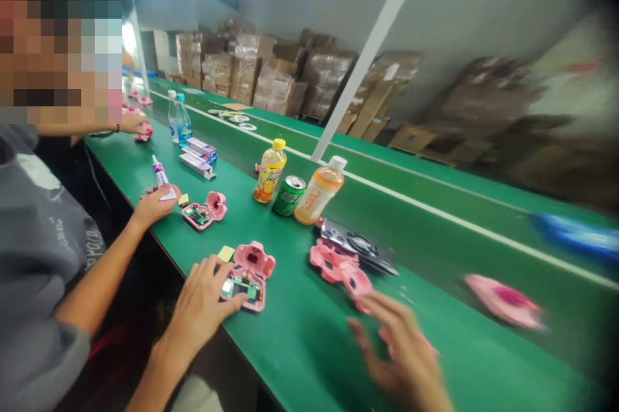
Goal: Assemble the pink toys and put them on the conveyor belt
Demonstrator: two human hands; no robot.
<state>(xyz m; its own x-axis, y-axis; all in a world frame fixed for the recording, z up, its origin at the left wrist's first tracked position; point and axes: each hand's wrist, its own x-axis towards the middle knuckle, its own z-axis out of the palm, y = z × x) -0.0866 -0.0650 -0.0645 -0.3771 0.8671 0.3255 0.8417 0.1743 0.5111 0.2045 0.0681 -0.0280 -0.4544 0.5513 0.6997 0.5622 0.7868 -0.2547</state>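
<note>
My left hand (206, 296) grips an open pink plastic case (255, 260) by its left side, thumb along the near edge and fingers at the hinge side. Inside the case shows a green circuit board (242, 288). Against its upper left lies a small yellow pad (225, 253). My right hand (401, 347), blurred, reaches over the bench to the right with thumb and fingers apart. Its fingertips are at pink shell parts (338, 264); whether they touch is unclear. Another pink part lies partly hidden behind this hand.
Behind the shells lies a dark flat device (358, 241). Drinks stand mid-bench: a yellow-capped bottle (271, 170), a green can (289, 195) and an orange bottle (320, 191). At left, a co-worker's hand (157, 204) holds a tube (158, 170) near another open case (206, 211). A pink piece (505, 301) lies right.
</note>
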